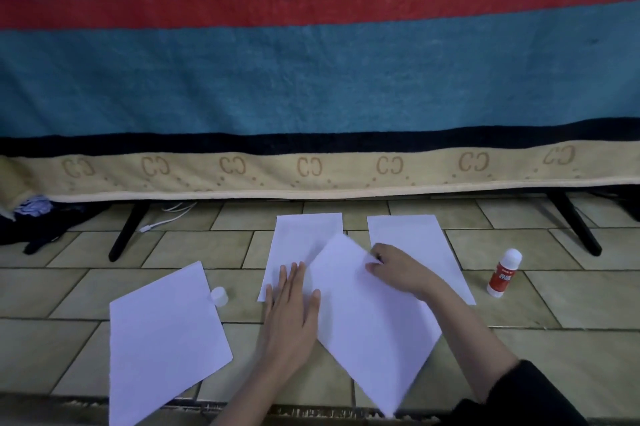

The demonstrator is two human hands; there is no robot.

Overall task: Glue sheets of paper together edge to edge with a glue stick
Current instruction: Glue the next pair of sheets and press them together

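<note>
Pressing flat with our left hand (292,307), fingers spread and gripping nothing, we pin the seam where an upright white sheet of paper (301,245) meets a tilted white sheet (370,328) lying diamond-wise across its right edge. Our right hand (398,269) rests on the tilted sheet's upper right edge, fingers curled down on the paper; we cannot tell whether they pinch the edge or only press it. A third white sheet (415,238) lies just behind that hand, partly under it. A fourth white sheet (162,339) sits apart at the left, also turned diamond-wise. Beside its far corner stands the small white glue cap (219,296). Well off to the right, the red-and-white glue stick (504,273) stands uncapped on the beige tiled floor (52,339). A blue blanket with a red stripe (311,61) hangs beyond.
</note>
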